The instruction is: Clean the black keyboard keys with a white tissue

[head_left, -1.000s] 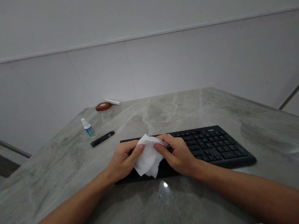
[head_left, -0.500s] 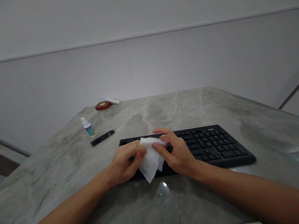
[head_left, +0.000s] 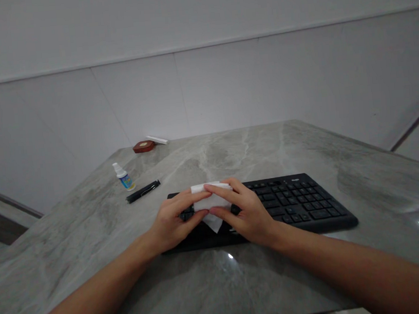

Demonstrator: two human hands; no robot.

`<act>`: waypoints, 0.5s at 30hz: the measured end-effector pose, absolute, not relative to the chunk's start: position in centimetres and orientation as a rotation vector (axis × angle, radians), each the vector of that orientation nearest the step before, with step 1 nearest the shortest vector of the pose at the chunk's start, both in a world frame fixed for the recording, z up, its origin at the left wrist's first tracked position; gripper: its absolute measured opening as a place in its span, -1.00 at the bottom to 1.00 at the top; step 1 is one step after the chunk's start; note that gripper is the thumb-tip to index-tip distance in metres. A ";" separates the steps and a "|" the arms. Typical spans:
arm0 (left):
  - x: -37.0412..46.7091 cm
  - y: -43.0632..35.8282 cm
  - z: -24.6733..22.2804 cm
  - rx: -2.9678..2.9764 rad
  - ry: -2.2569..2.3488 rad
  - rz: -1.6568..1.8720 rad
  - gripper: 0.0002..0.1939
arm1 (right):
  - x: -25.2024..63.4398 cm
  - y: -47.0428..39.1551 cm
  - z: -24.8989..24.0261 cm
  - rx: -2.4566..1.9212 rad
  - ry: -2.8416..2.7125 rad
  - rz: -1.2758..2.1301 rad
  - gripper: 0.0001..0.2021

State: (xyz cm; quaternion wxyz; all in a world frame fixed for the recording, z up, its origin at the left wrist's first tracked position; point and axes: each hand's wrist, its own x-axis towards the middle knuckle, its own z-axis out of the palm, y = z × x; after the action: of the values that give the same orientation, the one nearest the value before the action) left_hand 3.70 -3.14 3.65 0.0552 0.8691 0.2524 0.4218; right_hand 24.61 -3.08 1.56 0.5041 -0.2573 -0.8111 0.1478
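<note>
A white tissue (head_left: 211, 203), partly folded, is held between both hands over the left part of a black keyboard (head_left: 297, 200). My left hand (head_left: 174, 219) grips its left side with thumb and fingers, and my right hand (head_left: 249, 212) grips the right side. The fingertips of the two hands meet near the middle of the tissue. One corner of it hangs down toward the keyboard's front edge. My hands and the tissue hide much of the keyboard's left half.
Left of the keyboard, a black pen-like item (head_left: 143, 191) lies on the grey marbled table (head_left: 236, 291), beside a small upright white-capped bottle (head_left: 123, 177). Farther back are a reddish-brown box (head_left: 143, 146) and a flat white item (head_left: 157, 140). A wall stands behind.
The tissue has gone from loosely hanging to a more compact fold. Both hands have closed in on it symmetrically, their fingertips now together.
</note>
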 end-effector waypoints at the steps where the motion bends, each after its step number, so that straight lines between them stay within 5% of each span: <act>1: 3.7 -3.2 3.6 2.619 0.787 1.255 -0.63 | 24.7 -3.0 1.5 -0.632 -1.966 0.335 -0.53; 8: 3.5 -3.3 3.8 2.497 0.998 1.126 -0.61 | 25.0 -2.4 1.0 -0.636 -2.062 0.196 -0.49; 15: 3.2 -2.7 4.3 2.745 0.864 1.236 -0.84 | 25.0 -2.6 1.4 -0.757 -2.037 0.192 -0.68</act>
State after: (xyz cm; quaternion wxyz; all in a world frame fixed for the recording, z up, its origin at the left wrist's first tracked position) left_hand 3.24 -2.65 4.32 0.0049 0.8765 0.2757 0.3946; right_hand 25.00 -2.59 1.35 0.4616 -0.3079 -0.8283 0.0779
